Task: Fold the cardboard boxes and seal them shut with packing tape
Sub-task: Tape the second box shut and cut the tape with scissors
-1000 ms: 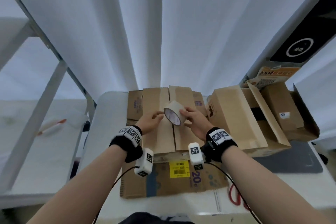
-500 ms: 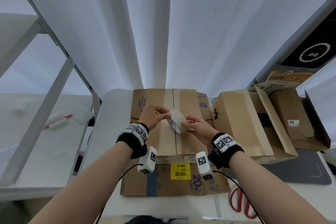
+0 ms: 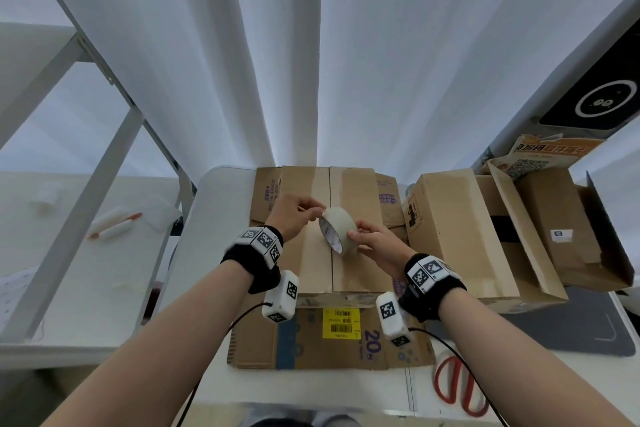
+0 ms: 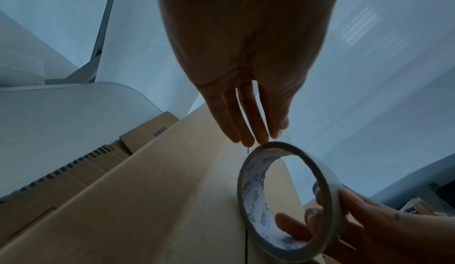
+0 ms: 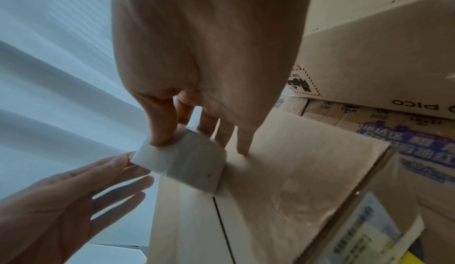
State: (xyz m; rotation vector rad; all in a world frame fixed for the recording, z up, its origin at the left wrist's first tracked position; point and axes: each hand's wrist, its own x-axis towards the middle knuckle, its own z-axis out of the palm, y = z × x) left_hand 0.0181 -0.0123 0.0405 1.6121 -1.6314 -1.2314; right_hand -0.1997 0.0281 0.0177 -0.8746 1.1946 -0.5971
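Tape roll (image 3: 337, 229) stands on edge over box (image 3: 329, 239) seam, between both hands.
Right hand (image 3: 377, 246) grips it, hole facing left; left hand (image 3: 294, 215) fingertips, maybe pinching, touch its top rim.

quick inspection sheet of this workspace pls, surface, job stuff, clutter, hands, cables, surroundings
surface: white table, mostly covered by cardboard.
job's things: folded box, centre seam untaped at the near end; tape roll above the seam.
clutter: flattened cardboard, side boxes, red scissors.
grippers: right hand grips the roll; left hand, fingers straight, fingertips at the roll's edge.
cables: black wrist-camera leads trail toward the body.
surroundings: white curtain, metal frame.
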